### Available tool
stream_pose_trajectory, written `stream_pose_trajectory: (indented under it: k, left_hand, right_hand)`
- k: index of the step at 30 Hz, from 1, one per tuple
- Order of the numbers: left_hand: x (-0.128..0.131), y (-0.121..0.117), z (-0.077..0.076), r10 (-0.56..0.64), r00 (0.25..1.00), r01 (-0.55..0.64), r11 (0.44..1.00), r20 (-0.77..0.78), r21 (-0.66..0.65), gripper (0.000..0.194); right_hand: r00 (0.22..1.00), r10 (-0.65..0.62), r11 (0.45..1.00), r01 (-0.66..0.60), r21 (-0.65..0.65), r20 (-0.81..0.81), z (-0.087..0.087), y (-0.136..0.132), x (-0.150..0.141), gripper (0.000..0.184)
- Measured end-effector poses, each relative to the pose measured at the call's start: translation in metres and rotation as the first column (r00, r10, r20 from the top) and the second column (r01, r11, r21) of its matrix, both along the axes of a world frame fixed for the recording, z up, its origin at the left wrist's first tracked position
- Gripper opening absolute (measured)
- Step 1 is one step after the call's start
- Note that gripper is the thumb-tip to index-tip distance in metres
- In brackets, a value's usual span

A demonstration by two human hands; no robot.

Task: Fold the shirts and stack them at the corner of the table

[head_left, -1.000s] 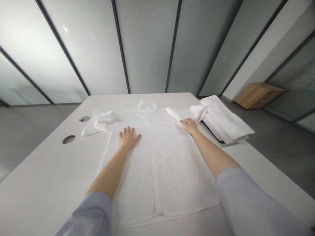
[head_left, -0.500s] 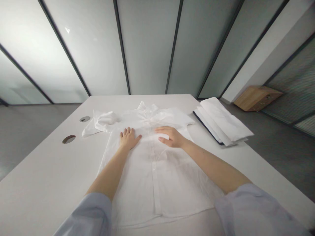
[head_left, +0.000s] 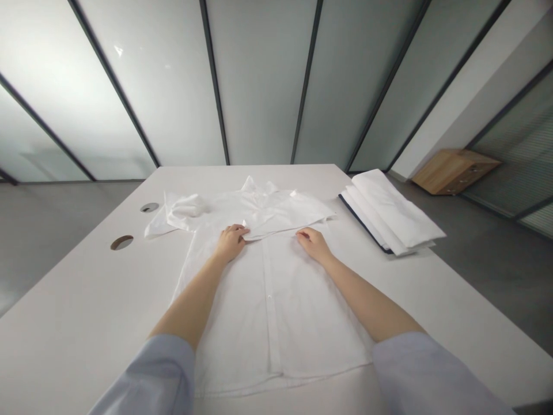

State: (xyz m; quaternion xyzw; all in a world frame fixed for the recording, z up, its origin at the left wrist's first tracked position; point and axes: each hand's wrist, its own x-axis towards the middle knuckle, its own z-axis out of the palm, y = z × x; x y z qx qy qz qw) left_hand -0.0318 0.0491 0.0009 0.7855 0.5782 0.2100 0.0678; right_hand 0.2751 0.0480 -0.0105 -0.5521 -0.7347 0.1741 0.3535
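Observation:
A white button-up shirt lies front up, its collar at the far side and its hem towards me. Across the chest runs a layer of white cloth that looks like a sleeve laid over the front. My left hand is closed, with its thumb and fingers on the left end of this layer. At its lower edge, farther right, my right hand has curled fingers pinched together on the cloth. The other sleeve lies bunched out to the left.
The shirt rests on a white table with two round holes at its left. Folded white cloth lies on a dark flat board at the right edge. A wooden cabinet stands on the floor beyond, and frosted glass panels rise behind.
Both hands have gone from lying flat with fingers spread to closed. My right hand has shifted right, and the cloth layer's lower edge now shows as a straighter line between them.

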Motion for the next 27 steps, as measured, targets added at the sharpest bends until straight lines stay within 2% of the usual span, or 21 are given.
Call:
stream_pose_trajectory:
  k: [4, 8, 10, 14, 17, 20, 23, 27]
  left_hand:
    - [0.0, -0.002, 0.006, -0.009, 0.995, -0.003, 0.993, 0.101, 0.118, 0.034]
    - [0.001, -0.01, 0.029, 0.008, 0.997, -0.028, 0.965, 0.078, 0.262, 0.021]
    - [-0.001, -0.015, 0.043, 0.013, 0.998, -0.027, 0.971, 0.06, 0.236, 0.026]
    - [-0.016, -0.027, 0.07, 0.008, 1.0, -0.01, 0.997, 0.026, 0.072, 0.038]
    - [-0.035, -0.043, 0.083, -0.031, 0.999, 0.032, 0.998, -0.03, 0.048, 0.042]
    - [-0.056, -0.067, 0.086, -0.093, 0.988, 0.094, 0.996, -0.122, -0.001, 0.047]
    - [-0.075, -0.091, 0.08, -0.116, 0.977, 0.101, 0.991, -0.181, -0.089, 0.049]
    - [-0.095, -0.115, 0.069, -0.088, 0.987, 0.071, 0.989, -0.134, -0.128, 0.053]
  right_hand:
    - [0.974, -0.112, 0.993, 0.104, 0.047, 0.195, -0.002, 0.001, -0.002, 0.02]
    - [0.934, -0.096, 0.995, 0.084, 0.052, 0.345, -0.002, 0.001, -0.006, 0.027]
    - [0.922, -0.086, 0.996, 0.076, 0.041, 0.377, -0.001, 0.0, -0.007, 0.026]
    - [0.908, -0.089, 0.996, 0.087, 0.024, 0.41, 0.001, 0.0, -0.007, 0.026]
    - [0.899, -0.085, 0.996, 0.089, 0.013, 0.429, 0.003, 0.0, -0.008, 0.026]
    - [0.89, -0.099, 0.994, 0.108, 0.006, 0.444, 0.005, 0.0, -0.008, 0.028]
    - [0.876, -0.117, 0.991, 0.133, -0.002, 0.468, 0.006, 0.0, -0.01, 0.03]
    - [0.877, -0.126, 0.99, 0.144, -0.003, 0.464, 0.005, -0.001, -0.011, 0.031]
